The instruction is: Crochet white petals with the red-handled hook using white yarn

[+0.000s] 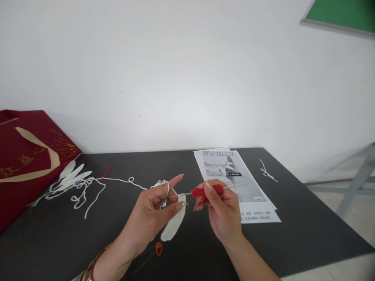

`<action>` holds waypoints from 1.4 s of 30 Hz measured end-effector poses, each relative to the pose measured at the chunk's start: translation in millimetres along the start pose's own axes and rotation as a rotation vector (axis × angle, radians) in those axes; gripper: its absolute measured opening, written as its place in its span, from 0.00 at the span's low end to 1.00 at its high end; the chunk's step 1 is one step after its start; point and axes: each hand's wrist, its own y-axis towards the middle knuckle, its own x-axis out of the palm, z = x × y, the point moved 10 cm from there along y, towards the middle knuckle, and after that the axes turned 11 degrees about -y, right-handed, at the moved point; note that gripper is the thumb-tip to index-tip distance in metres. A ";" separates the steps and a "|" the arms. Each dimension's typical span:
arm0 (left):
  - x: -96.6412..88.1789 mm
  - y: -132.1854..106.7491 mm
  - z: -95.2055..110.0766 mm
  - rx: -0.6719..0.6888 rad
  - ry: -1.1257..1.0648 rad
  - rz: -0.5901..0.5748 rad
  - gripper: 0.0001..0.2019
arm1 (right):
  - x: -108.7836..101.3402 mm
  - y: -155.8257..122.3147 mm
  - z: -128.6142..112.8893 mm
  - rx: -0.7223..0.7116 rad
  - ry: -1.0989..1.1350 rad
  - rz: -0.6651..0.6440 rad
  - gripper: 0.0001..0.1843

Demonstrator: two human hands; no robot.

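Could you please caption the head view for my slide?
Left hand pinches white crocheted piece; right hand holds red-handled crochet hook.

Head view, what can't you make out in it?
All in the head view:
Tip of the red-handled hook: too fine and blurred.
Part of the white piece: hidden by the thumb of the left hand.
Part of the top printed sheet: hidden by the right hand; its small print is too small.
Dark red bag: cut off by the left edge.
Green panel: cut off by the top and right edges.

On the table (58, 246), a bag (26, 191) stood left, yarn (88, 180) lay beside it, papers (249, 175) farther right, string (265, 172) right of those.
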 end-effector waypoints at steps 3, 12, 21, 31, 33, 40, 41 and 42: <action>-7.2 1.5 -0.3 0.043 0.001 0.086 0.06 | 1.8 -9.4 -26.6 -0.260 -0.317 0.016 0.08; 2.5 2.1 -22.2 -0.186 -0.565 0.080 0.27 | 51.8 -68.6 -68.2 -1.182 -0.910 -0.166 0.20; 14.0 -1.2 -18.1 -0.392 -0.625 -0.195 0.26 | 13.8 -16.5 -37.8 -0.472 -0.172 -0.153 0.07; 15.4 -7.7 -19.7 -0.424 -0.547 -0.343 0.27 | 6.9 -3.1 -26.3 -0.261 0.119 -0.196 0.05; 15.1 -8.6 -22.2 -0.439 -0.532 -0.357 0.28 | 6.7 -2.3 -28.9 -0.259 0.143 -0.210 0.05; 21.0 -18.0 -24.5 -0.500 -0.526 -0.417 0.28 | 9.7 -1.4 -34.5 -0.236 0.180 -0.278 0.06; 22.5 -19.8 -24.6 -0.510 -0.530 -0.426 0.28 | 10.2 -1.6 -34.9 -0.234 0.178 -0.286 0.06; 23.8 -21.4 -24.8 -0.520 -0.532 -0.432 0.28 | 10.6 -1.9 -35.5 -0.234 0.176 -0.295 0.06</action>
